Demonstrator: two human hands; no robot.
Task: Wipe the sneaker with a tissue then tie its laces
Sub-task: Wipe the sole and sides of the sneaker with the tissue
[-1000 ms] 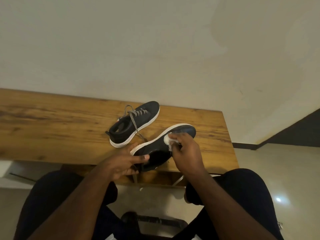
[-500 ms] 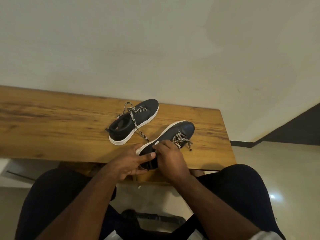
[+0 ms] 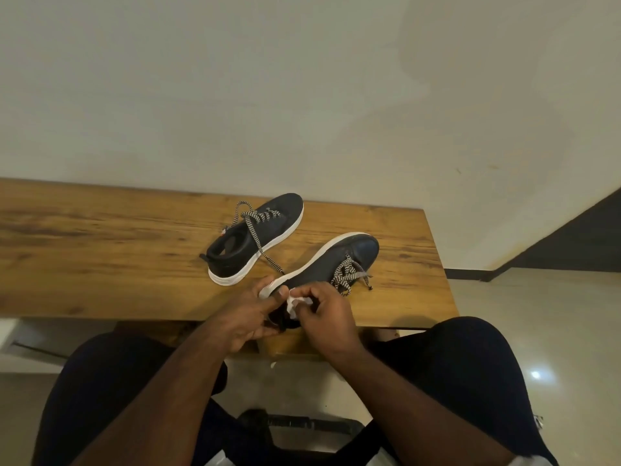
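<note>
A dark sneaker (image 3: 331, 264) with a white sole lies at the near edge of the wooden table (image 3: 100, 250), toe pointing away to the right. Its black-and-white laces (image 3: 347, 277) hang loose over the side. My left hand (image 3: 247, 312) grips the heel end of this sneaker. My right hand (image 3: 324, 319) pinches a crumpled white tissue (image 3: 295, 302) against the sneaker's heel collar. The heel itself is hidden under my hands.
A second dark sneaker (image 3: 258, 237) with untied laces lies farther back on the table. A plain wall rises behind the table. The table's right end (image 3: 437, 264) is close to the sneaker. My knees sit below the table edge.
My right hand with the tissue moved from the toe area back along the sneaker to the heel collar. The laces, covered a second ago, now show. My left hand kept its grip.
</note>
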